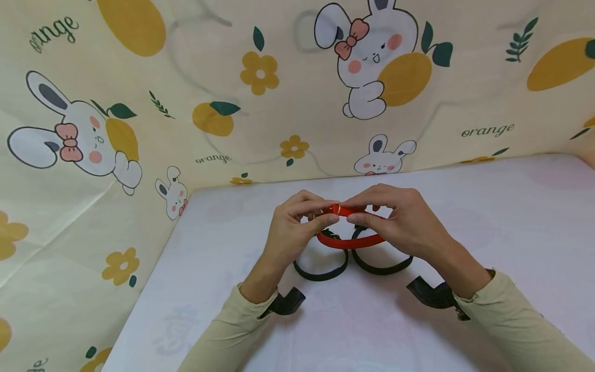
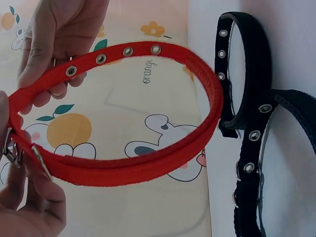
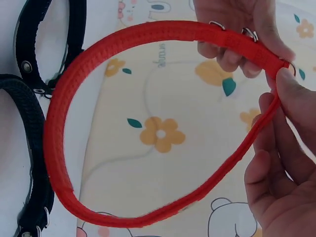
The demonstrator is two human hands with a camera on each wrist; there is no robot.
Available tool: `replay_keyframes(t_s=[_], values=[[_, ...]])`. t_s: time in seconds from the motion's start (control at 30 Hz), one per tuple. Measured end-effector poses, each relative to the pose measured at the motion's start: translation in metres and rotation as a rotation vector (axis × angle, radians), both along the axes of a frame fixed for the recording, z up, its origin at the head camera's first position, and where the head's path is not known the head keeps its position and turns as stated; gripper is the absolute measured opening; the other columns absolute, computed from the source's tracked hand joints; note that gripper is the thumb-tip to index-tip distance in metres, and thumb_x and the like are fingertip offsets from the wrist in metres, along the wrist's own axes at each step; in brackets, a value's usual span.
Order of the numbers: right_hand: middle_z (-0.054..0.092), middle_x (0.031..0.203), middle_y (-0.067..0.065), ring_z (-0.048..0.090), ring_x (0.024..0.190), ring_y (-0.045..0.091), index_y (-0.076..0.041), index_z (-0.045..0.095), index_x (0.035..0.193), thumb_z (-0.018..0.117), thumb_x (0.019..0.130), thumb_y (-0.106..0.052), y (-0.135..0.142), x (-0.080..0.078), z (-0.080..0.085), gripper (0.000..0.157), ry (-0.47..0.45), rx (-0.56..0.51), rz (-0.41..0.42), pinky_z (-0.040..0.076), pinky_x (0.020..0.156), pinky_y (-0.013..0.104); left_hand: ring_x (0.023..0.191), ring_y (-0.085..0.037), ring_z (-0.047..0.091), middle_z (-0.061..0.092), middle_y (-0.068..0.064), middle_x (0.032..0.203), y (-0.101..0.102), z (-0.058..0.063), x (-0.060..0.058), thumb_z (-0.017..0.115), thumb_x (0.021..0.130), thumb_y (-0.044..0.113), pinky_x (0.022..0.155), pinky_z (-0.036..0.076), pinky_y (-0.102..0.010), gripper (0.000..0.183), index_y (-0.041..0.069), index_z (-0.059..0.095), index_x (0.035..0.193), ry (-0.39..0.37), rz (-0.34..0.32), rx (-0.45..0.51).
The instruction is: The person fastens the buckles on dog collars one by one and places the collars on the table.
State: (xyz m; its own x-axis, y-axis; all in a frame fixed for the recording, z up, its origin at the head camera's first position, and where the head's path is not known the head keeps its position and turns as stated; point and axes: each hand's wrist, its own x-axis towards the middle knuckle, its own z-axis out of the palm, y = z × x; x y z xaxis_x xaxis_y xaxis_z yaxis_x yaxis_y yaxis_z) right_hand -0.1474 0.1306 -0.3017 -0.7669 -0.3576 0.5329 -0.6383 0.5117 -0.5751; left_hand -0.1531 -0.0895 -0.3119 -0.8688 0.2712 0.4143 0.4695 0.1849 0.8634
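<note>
A red collar (image 1: 348,244) is held up as a loop between both hands, above two black collars. My left hand (image 1: 293,227) pinches its buckle end; the metal buckle (image 2: 11,148) and a ring (image 2: 42,161) show by the fingers in the left wrist view. With thumb and fingers, my right hand (image 1: 400,217) grips the strap end close to the buckle. Metal eyelets (image 2: 128,51) line the strap on the right hand's side. In the right wrist view the red strap (image 3: 59,128) curves round in a wide loop, and the right thumb presses by the buckle.
Under the hands, one black collar (image 1: 321,277) lies at left and another black collar (image 1: 382,270) at right, side by side on the white table (image 1: 223,310). Behind and at left hangs a cream cloth (image 1: 288,113) printed with rabbits, flowers and oranges.
</note>
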Motion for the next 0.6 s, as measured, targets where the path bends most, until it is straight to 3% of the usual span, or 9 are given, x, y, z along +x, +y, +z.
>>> replay_keyframes(t_s=[0.2,0.37,0.6], values=[[0.072,0.093,-0.016,0.056,0.087,0.001,-0.026,0.077,0.107,0.084,0.08,-0.018,-0.0019,0.0012,-0.0011,0.029,-0.015,0.012,-0.041,0.046,0.066,0.026,0.086,-0.016,0.054,0.068,-0.008,0.096,0.0012,-0.002,-0.0009,0.08,0.082,0.008,0.072,0.045,-0.023,0.024,0.005,0.078,0.106,0.006,0.037,0.003],[0.072,0.094,-0.016,0.059,0.089,0.002,-0.026,0.076,0.11,0.082,0.083,-0.022,-0.0029,0.0008,-0.0011,0.029,-0.061,0.021,-0.036,0.048,0.074,0.027,0.088,-0.016,0.055,0.068,-0.007,0.097,0.0012,-0.0022,-0.0009,0.08,0.082,0.01,0.073,0.046,-0.025,0.025,0.007,0.078,0.106,-0.003,0.056,0.015],[0.072,0.093,-0.011,0.06,0.092,0.007,-0.027,0.073,0.113,0.079,0.086,-0.023,0.0027,-0.0022,0.0008,0.028,-0.147,0.052,-0.05,0.047,0.077,0.034,0.091,-0.018,0.06,0.068,-0.003,0.096,-0.0042,-0.0004,-0.0049,0.079,0.083,0.009,0.071,0.05,-0.025,0.024,0.006,0.077,0.107,-0.03,0.097,0.112]])
